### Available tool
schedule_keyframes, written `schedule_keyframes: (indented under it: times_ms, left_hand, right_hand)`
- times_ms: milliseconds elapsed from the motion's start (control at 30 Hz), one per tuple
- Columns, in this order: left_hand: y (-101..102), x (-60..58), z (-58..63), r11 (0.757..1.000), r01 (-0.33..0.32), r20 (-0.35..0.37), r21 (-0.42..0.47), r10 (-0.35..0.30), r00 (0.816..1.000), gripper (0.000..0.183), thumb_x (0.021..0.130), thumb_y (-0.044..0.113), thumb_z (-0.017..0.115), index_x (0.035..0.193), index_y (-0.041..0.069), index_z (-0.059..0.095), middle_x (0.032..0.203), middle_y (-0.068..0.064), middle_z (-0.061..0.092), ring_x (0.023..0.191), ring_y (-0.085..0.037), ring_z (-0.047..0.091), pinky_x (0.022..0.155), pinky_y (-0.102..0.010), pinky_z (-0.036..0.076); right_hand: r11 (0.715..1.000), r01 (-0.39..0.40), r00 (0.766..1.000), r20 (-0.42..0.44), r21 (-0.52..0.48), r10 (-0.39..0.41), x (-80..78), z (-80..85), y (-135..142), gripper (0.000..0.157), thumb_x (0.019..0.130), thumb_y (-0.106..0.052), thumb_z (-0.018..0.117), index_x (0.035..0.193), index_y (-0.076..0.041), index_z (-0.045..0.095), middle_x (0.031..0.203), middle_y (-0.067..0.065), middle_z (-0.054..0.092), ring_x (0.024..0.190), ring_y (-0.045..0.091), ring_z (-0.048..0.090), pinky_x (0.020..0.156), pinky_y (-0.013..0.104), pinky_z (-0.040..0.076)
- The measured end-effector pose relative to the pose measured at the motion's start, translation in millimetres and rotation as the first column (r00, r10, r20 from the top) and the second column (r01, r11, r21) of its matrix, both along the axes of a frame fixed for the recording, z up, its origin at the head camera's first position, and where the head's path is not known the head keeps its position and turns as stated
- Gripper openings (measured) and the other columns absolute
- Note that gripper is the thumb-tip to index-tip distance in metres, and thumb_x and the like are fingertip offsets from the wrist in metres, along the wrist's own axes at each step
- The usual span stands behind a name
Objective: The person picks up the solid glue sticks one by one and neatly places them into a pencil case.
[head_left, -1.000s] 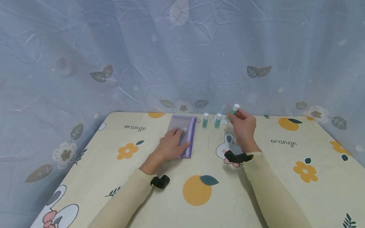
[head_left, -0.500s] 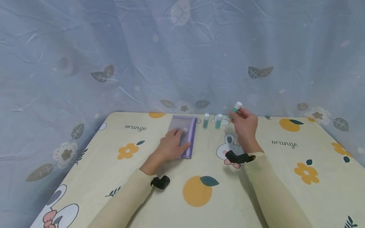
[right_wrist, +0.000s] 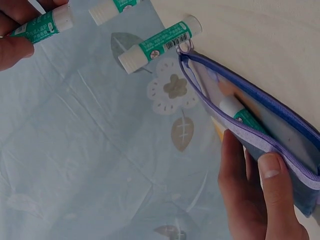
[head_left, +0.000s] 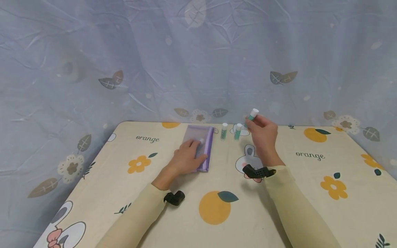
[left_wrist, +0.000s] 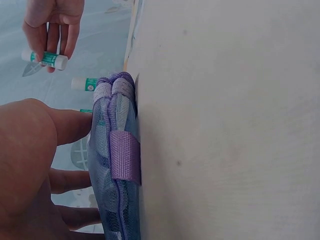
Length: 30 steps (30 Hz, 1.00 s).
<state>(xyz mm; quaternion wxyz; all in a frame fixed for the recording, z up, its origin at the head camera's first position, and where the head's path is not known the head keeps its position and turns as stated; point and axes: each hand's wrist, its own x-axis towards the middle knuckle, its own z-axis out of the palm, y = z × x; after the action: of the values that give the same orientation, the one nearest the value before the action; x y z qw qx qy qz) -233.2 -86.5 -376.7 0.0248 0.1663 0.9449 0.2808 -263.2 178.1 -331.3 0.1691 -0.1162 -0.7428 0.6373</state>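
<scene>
My right hand [head_left: 264, 136] pinches a glue stick [head_left: 252, 115] with a green label and white cap, tilted above the far part of the table. Flat fingers of my left hand [head_left: 185, 156] rest on the purple-edged mesh zipper pouch [head_left: 196, 132], thumb close to its zipper. Seen in the right wrist view, the pouch's zipper [right_wrist: 260, 90] gapes and another glue stick [right_wrist: 245, 119] lies inside. Two more glue sticks stand upright right of the pouch, one glue stick [head_left: 224, 131] closer to it and the other glue stick [head_left: 237, 132] nearer my right hand.
A pale tablecloth [head_left: 266, 210] printed with oranges, flowers and rabbits covers the table. Behind the far edge hangs a blue-grey patterned curtain [head_left: 198, 69]. A small ring [head_left: 215, 131] sticks out from the pouch's far corner.
My right hand lifts the glue stick slightly, drifting right and then back left. My left hand, the pouch and the two standing glue sticks stay in place.
</scene>
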Motion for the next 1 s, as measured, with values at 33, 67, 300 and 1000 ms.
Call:
schedule_keyframes:
  times_ms: [33,67,300,1000]
  left_hand:
    - [-0.2,0.1,0.0,1.0,0.001,0.0,0.001,-0.001,1.0,0.065,0.106,0.039,0.062,0.157,0.003,0.046,0.167,-0.026,0.038,0.157,-0.043,0.035,0.121,-0.072,0.031]
    - [-0.3,0.0,0.1,1.0,0.002,0.001,0.0,-0.002,1.0,0.065,0.106,0.039,0.061,0.158,0.003,0.046,0.167,-0.026,0.038,0.157,-0.043,0.035,0.121,-0.071,0.031]
    - [-1.2,-1.8,-0.4,1.0,-0.003,0.003,-0.008,0.003,1.0,0.066,0.106,0.04,0.06,0.158,0.003,0.044,0.168,-0.026,0.036,0.158,-0.044,0.034,0.122,-0.071,0.031]
    - [1.1,0.9,2.4,1.0,-0.012,0.018,-0.005,0.012,1.0,0.066,0.106,0.039,0.06,0.159,0.003,0.044,0.168,-0.026,0.036,0.157,-0.045,0.035,0.123,-0.069,0.031]
  right_hand:
    - [1.0,-0.006,1.0,-0.006,0.004,0.006,0.3,0.7,-0.9,0.043,0.103,-0.028,0.07,0.144,-0.012,0.067,0.145,0.009,0.068,0.134,0.021,0.063,0.114,0.033,0.052]
    - [1.0,-0.012,1.0,-0.011,0.006,0.012,0.6,1.3,-1.7,0.043,0.103,-0.027,0.07,0.143,-0.012,0.067,0.144,0.008,0.069,0.134,0.021,0.063,0.114,0.034,0.052]
    - [0.995,-0.056,0.998,-0.02,0.079,0.057,2.1,2.7,-9.2,0.041,0.105,-0.027,0.068,0.143,-0.014,0.066,0.144,0.007,0.07,0.136,0.022,0.063,0.118,0.038,0.049]
    - [0.974,-0.21,0.976,-0.036,0.084,0.213,9.0,-3.9,-37.5,0.036,0.101,-0.015,0.071,0.136,-0.007,0.07,0.134,0.013,0.072,0.124,0.025,0.067,0.107,0.038,0.055]
